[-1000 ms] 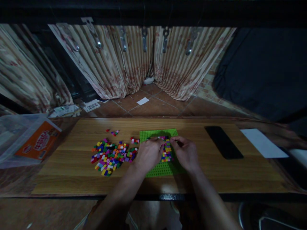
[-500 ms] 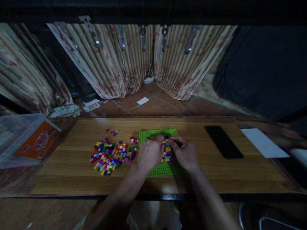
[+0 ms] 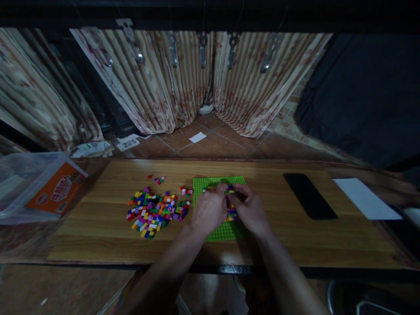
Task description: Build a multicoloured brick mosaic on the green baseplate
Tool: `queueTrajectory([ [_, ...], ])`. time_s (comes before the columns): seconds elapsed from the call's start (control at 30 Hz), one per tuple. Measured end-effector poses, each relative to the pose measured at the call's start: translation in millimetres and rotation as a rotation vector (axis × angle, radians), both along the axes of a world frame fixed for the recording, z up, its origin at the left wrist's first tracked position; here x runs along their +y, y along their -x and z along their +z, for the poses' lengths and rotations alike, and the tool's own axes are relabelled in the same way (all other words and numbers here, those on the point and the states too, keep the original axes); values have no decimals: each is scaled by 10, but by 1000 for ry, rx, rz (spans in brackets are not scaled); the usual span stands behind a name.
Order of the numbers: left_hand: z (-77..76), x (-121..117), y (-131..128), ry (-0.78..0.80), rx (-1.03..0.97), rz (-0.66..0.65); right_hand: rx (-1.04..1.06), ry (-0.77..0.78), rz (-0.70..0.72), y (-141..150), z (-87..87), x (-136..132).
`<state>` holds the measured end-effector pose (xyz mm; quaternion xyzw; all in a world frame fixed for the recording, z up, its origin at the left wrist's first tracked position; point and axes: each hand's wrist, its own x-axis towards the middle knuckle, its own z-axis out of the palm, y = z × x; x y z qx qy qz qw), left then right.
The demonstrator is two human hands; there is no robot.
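Observation:
A green studded baseplate lies on the wooden table, with small multicoloured building bricks packed on its middle. My left hand rests over the left part of these bricks, its fingers curled and closed. What its fingertips hold, if anything, is hidden behind the hand. From the right, my right hand reaches over the same bricks, thumb and index finger bent inwards at their edge. Its fingertips are close to those of the left hand; anything between them is too small to make out.
Left of the baseplate is a loose pile of coloured bricks, with a few small clusters behind it. A clear plastic box with an orange label stands at the far left. To the right lie a black phone-like slab and white paper.
My right hand's index finger and thumb have shifted slightly inwards and down over the bricks, nearer the left hand. The whole view has moved a little; my left hand stays over the bricks.

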<state>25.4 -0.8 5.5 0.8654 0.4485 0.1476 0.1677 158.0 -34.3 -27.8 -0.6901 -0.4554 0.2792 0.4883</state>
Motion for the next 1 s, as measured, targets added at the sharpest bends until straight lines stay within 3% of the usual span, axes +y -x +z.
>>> queueTrajectory([
  [0.47,-1,-6,-23,26,-78,-11,-5,-6,-33,51,2,9],
  [0.67,-41,16,39,78,-239,-19,-7,0,0,23,4,-17],
  [0.77,-5,101,174,88,-336,18,59,3,-40,-39,-6,-4],
  [0.87,51,278,418,64,-372,147,105,-58,-74,-106,-3,-6],
  [1.0,34,552,842,46,-403,311,50,-123,123,-132,86,-77],
])
